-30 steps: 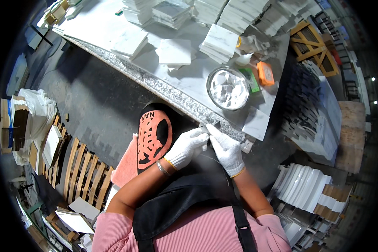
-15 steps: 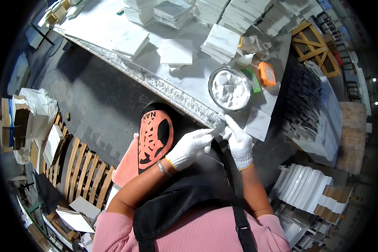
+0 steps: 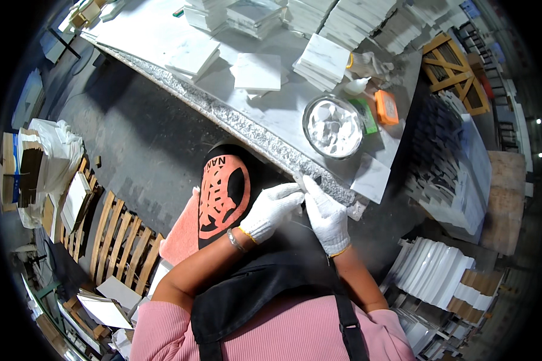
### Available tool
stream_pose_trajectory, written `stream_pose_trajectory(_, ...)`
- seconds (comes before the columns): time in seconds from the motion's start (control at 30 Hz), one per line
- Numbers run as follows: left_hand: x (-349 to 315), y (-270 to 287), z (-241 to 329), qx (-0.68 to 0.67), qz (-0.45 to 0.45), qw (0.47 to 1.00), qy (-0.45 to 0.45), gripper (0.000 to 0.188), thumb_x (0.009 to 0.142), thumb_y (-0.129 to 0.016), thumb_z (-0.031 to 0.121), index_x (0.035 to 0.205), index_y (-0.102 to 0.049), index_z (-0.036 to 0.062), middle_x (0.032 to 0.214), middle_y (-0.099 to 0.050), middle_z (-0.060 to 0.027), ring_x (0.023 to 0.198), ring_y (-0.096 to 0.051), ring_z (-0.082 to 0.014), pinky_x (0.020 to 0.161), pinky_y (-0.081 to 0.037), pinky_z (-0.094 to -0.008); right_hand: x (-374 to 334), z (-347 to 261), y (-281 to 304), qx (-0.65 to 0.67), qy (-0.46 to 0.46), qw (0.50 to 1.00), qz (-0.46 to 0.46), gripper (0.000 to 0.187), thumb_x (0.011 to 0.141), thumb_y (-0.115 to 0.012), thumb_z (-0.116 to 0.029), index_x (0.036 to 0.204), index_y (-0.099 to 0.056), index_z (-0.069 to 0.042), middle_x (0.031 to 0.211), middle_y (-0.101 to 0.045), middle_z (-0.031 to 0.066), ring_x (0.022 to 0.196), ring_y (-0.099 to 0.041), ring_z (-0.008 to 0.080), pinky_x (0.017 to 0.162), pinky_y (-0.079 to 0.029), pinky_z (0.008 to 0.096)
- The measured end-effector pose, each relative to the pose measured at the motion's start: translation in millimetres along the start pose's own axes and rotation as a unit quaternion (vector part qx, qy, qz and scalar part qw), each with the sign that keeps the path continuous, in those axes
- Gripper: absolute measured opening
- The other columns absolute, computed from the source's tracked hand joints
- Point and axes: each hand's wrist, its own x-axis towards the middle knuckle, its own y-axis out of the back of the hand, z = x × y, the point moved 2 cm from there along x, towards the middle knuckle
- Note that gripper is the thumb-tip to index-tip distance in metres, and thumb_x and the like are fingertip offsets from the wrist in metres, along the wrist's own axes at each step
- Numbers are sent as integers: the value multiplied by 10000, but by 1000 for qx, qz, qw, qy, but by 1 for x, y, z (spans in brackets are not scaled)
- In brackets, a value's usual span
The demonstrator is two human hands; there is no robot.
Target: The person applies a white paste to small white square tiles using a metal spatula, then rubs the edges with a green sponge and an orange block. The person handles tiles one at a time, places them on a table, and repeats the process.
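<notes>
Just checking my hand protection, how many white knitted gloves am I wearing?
2: one white knitted glove with a yellow-edged cuff on your left hand, another on your right hand. Neither is hidden.

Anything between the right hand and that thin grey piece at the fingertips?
Nothing visible. The right hand has its index fingertip right at the thin grey piece, with no object between them. The left hand is close by on the other side; the rough table edge lies beyond, not between.
</notes>
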Motion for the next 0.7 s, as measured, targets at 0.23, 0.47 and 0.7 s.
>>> stream_pose_trajectory(0.23,-3,-1,4,-25,-10,1000,-1,413,993,-648,201,1350,-601,-1,845,-631,-4,629,-457,-32,552,-352,-174,-1,4,13,29,-126,990,-56,357,917,-677,-23,1273,-695,-43,1066,-748,183,919,-749,315,767,-591,368)
stream_pose_trajectory(0.47,-4,-1,5,-38,-10,999,-5,410,978,-666,209,1325,-613,-1,848,-629,-9,616,-452,-36,546,-353,-178,3,11,11,53,-139,988,-34,371,904,-684,-18,1273,-696,-47,981,-745,176,866,-747,286,796,-578,387)
stream_pose_trajectory(0.7,-1,3,1,-22,-16,1000,7,389,958,-675,174,1296,-624,-11,845,-635,-19,623,-464,-39,546,-358,-177,0,5,8,67,-110,991,-36,374,916,-684,-43,1289,-694,-66,992,-750,171,832,-744,301,732,-581,377)
